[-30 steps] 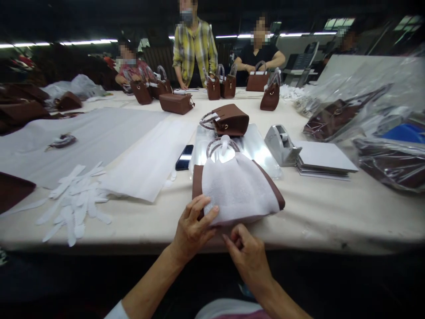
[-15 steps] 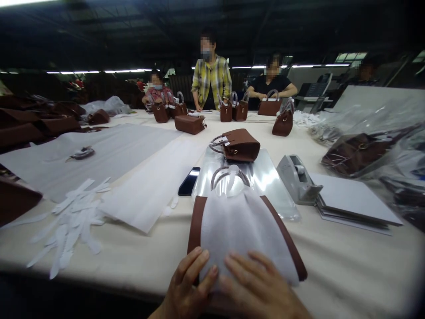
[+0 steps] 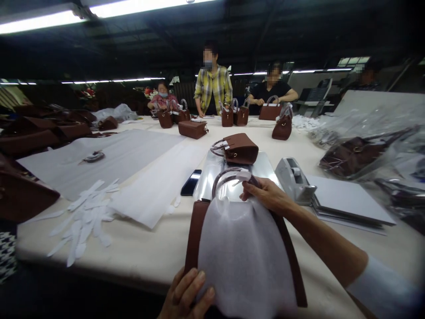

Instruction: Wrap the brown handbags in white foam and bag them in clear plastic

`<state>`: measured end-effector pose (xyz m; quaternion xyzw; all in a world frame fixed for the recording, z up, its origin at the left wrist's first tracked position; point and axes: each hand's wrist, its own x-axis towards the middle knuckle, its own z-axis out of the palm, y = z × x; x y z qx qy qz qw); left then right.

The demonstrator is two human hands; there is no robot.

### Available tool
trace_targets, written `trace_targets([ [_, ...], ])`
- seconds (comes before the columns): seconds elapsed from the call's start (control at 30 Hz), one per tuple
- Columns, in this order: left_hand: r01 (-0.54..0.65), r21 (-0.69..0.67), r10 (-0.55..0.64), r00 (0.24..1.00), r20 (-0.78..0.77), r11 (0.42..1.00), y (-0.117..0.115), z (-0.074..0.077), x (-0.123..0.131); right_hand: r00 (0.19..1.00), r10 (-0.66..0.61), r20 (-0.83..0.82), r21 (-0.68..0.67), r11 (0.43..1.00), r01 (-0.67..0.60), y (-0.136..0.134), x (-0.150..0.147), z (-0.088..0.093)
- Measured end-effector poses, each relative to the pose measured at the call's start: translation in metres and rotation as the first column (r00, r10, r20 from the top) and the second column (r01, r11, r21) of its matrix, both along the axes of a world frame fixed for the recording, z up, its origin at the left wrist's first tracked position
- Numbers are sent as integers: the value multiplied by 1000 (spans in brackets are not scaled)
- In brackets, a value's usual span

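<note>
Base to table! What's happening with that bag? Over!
Right hand on handle; left hand at lower left side. Brown bag, white sheet across front. Second bag lies behind.

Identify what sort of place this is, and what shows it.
Probably a handbag factory or workshop: matching brown handbags spread over a shared table, several people along its far side, and a grey tape dispenser.

Not a word, number or brand can I read from here: the little white tag (image 3: 226,145) on the brown bag (image 3: 242,148) lying farther in is too small, the phone (image 3: 191,182) gives me only glare, and I make out no lettering on the grey tape dispenser (image 3: 295,182) or the white wrap (image 3: 245,257).
</note>
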<state>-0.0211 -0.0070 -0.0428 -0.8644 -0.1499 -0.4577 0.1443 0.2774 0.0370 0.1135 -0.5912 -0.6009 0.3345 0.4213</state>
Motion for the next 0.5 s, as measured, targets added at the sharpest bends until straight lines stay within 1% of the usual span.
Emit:
trace_targets([
  [0.07, 12, -26, -14, 999, -48, 1000, 0, 3, -3, 999, -41, 10, 44, 998, 40, -17, -2, 7],
  [0.1, -1, -45, -2, 997, -82, 999, 1, 5, -4, 997, -74, 34, 86, 994, 71, -25, -2, 11],
  [0.17, -41, -91, 25, 985, -173, 995, 4, 12, -5, 979, -179, 97, 199, 967, 157, -38, -3, 18],
  [0.23, -73, -189, 27, 972, -235, 979, 6, 17, -2, 945, -307, 109, 312, 914, 261, -49, -1, 24],
  [0.27, -84, -279, 19, 974, -228, 957, 6, 20, 1, 923, -376, 78, 354, 876, 327, -53, 1, 26],
  [0.3, -80, -398, 10, 985, -175, 914, 5, 22, 6, 895, -446, 18, 379, 831, 407, -56, 3, 28],
  [0.33, -47, -537, 9, 997, -74, 842, 3, 23, 12, 856, -512, -75, 378, 780, 499, -60, 6, 28],
  [0.37, 23, -682, 26, 998, 61, 731, 0, 25, 19, 798, -570, -196, 348, 720, 600, -63, 8, 27],
  [0.4, 134, -800, 55, 977, 204, 584, -4, 27, 27, 718, -611, -333, 288, 659, 695, -68, 10, 25],
  [0.43, 272, -866, 81, 939, 335, 419, -8, 29, 35, 619, -631, -467, 198, 608, 769, -73, 10, 21],
  [0.47, 408, -876, 101, 890, 444, 256, -11, 33, 43, 518, -632, -576, 88, 582, 809, -81, 8, 15],
  [0.5, 516, -850, 118, 842, 526, 109, -13, 38, 50, 429, -626, -651, -22, 580, 814, -90, 4, 7],
])
